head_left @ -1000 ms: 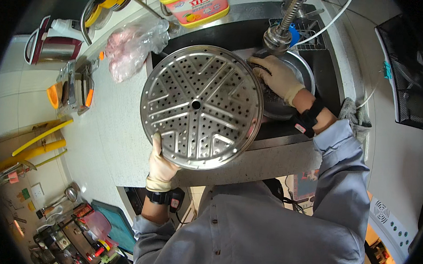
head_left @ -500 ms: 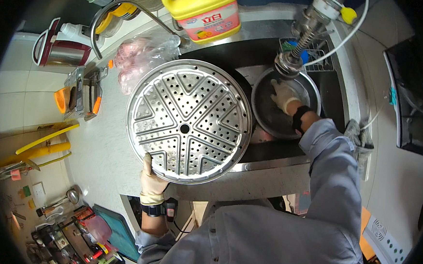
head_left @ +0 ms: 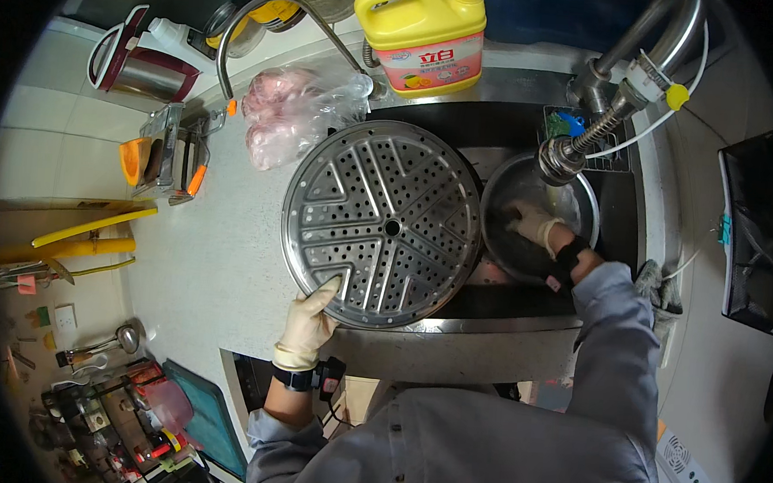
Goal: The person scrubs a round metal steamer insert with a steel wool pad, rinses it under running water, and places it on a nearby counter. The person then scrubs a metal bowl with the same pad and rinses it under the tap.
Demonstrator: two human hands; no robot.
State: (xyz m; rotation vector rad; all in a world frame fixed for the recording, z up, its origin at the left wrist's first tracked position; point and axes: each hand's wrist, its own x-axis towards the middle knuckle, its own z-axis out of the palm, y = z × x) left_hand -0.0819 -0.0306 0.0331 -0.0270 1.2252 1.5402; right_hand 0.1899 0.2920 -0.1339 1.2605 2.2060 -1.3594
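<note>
My left hand [head_left: 308, 325] wears a pale glove and grips the near-left rim of a round steel steamer tray [head_left: 392, 227], thumb on top. Small holes, raised ribs and one larger centre hole mark the tray. It lies over the counter and the left part of the sink. Inside a round metal basin [head_left: 594, 197] in the sink, my gloved right hand [head_left: 533, 227] reaches low. Its fingers are dark and blurred there, so what they touch is hidden. The basin seems to hold some liquid.
A spring-hose faucet [head_left: 561, 159] hangs over the basin's far side. Behind the tray stand a yellow jug [head_left: 421, 36], a thin curved tap [head_left: 282, 3] and clear bags of pink food [head_left: 279, 115]. A kettle [head_left: 140, 67] and a knife rack [head_left: 166, 153] stand left.
The whole view has shifted. The tray looks smaller and lower, still in my left hand. Inside the basin my right hand has come nearer to me, and its fingers, spread before, now show less.
</note>
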